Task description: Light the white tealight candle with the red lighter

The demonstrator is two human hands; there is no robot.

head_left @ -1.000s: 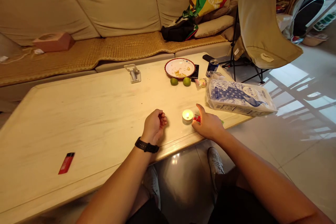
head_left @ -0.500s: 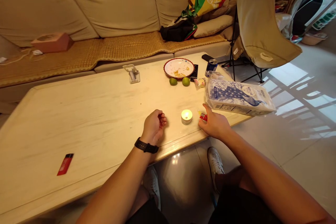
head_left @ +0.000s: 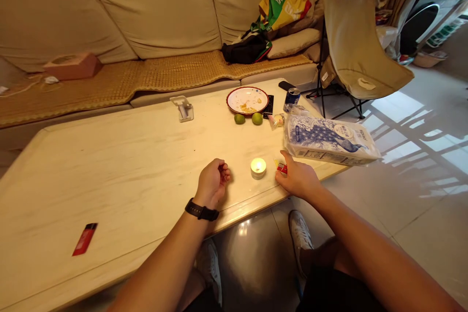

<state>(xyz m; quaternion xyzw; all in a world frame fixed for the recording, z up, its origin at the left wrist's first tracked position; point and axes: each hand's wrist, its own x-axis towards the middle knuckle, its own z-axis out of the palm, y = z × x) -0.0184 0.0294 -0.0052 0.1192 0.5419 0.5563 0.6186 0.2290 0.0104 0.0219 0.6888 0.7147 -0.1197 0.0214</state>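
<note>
Here, right hand [head_left: 300, 178] holding red item [head_left: 282, 168]; lit candle [head_left: 258, 169] beside, on table [head_left: 146, 170]

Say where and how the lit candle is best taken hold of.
Probably low on the round side of the candle, pinched across, coming in level from the left, where the left hand is nearby. It stands upright and the flame burns on top, so reaching from above looks risky; the right hand, holding a red object, is on the other side.
</note>
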